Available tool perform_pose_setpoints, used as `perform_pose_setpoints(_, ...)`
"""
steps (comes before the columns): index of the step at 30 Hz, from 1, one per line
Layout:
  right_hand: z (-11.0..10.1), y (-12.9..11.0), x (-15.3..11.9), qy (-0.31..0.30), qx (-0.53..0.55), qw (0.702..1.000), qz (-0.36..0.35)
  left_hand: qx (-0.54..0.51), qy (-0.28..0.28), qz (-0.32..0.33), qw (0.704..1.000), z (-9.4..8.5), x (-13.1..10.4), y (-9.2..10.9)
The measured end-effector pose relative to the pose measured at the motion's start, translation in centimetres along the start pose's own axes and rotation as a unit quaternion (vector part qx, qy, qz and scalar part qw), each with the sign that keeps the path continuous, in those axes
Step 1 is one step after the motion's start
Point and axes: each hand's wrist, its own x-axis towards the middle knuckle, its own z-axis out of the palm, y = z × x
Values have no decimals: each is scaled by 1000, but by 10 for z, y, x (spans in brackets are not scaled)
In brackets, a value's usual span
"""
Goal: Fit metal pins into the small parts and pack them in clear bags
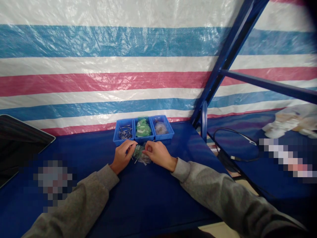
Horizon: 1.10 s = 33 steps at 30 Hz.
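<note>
Both of my hands are over a small pile of green and clear pieces [140, 154] with thin light sticks poking out, on the blue table [148, 198] in front of the bins. My left hand [123, 156] is at the pile's left side, thumb and fingers closed in a pinch. At its right side, my right hand [158, 154] is pinched too. What either pinch holds is too small to make out. Just behind stand three blue bins: the left bin [115, 136] has metal rod-like parts, the middle bin [144, 138] green pieces, the right bin [170, 132] clear pieces.
A dark flat screen or panel [22, 145] leans at the left, near a blurred-out patch [53, 180]. On the right are a blue metal frame [213, 76], a black cable [223, 155] and white plastic bags [284, 122]. A striped sheet [99, 79] hangs behind.
</note>
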Motion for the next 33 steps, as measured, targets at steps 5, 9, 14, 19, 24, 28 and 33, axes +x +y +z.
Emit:
perform_pose_setpoints(5, 1, 1, -2, 121, 149, 981, -21, 5, 16, -13, 1000, -1, 1, 2)
perform_pose_setpoints(9, 9, 7, -5, 149, 198, 967, -50, 0, -11, -10, 1000, -1, 3, 5)
perform_pose_setpoints(14, 18, 14, -7, 158, 193, 964, -94, 4, -25, -1, 1000, -1, 4, 4)
perform_pose_setpoints(19, 16, 16, -6, 171, 202, 957, -119, 6, -26, -9, 1000, -1, 4, 4)
perform_pose_setpoints(24, 15, 15, -6, 176, 207, 954, -125, 2, -35, 10, 999, 0, 4, 4)
perform_pose_setpoints(28, 15, 14, -6, 181, 209, 953, -122, 11, -42, 34, 998, 1, 3, 4)
perform_pose_setpoints(33, 12, 13, -6, 171, 206, 957, -112, 29, -31, 52, 998, 1, 2, 3)
